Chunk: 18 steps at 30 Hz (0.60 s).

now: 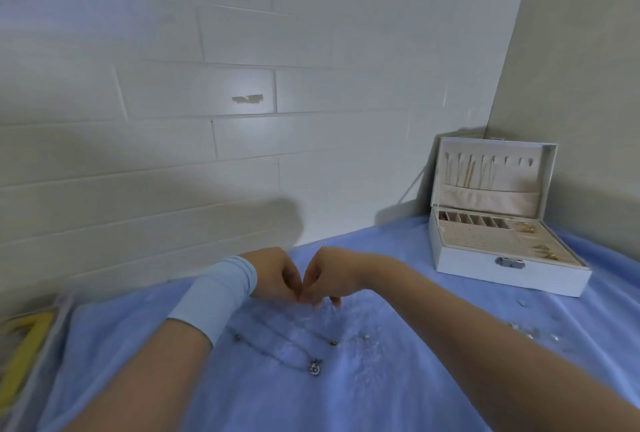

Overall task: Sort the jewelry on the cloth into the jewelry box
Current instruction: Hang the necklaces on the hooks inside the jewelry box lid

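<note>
My left hand and my right hand meet fingertip to fingertip just above the blue cloth, fingers curled as if pinching something small; what they hold is too small to see. A thin silver necklace with a round pendant lies on the cloth below the hands. The white jewelry box stands open at the back right, gold pieces in its right compartments and chains hanging in its lid. Several small silver pieces lie on the cloth in front of the box.
A white tiled wall rises right behind the cloth, meeting a beige wall at the corner behind the box. At the left edge a clear container with something yellow sits beside the cloth.
</note>
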Each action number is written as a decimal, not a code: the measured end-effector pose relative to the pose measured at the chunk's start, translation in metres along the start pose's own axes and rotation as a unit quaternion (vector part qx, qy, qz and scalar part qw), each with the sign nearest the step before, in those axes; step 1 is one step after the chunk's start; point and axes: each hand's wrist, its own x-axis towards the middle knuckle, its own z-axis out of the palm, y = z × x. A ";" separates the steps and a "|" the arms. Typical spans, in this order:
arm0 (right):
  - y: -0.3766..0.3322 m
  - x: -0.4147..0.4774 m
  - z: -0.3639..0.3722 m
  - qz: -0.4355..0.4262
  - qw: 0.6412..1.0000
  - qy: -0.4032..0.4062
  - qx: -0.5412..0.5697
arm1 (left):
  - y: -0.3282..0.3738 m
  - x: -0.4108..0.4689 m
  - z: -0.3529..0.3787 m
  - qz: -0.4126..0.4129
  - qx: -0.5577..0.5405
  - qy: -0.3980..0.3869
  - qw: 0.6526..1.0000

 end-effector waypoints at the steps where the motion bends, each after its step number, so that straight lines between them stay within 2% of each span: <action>1: -0.004 0.002 0.006 0.009 1.000 -0.016 -0.008 | -0.004 -0.001 0.004 -0.003 0.008 -0.011 1.000; 3: -0.009 0.005 0.016 0.018 0.999 -0.026 -0.013 | -0.012 -0.001 0.011 0.002 0.014 -0.024 1.000; 7: -0.007 0.006 0.025 0.011 1.000 0.009 0.001 | -0.018 0.007 0.015 0.029 0.011 -0.021 0.999; 13: 0.002 0.002 0.020 0.022 0.997 0.000 0.073 | -0.018 0.016 0.004 0.052 0.016 -0.043 0.998; 18: 0.007 0.002 0.016 0.027 0.991 0.013 0.131 | -0.016 0.020 -0.001 0.070 -0.020 -0.038 0.997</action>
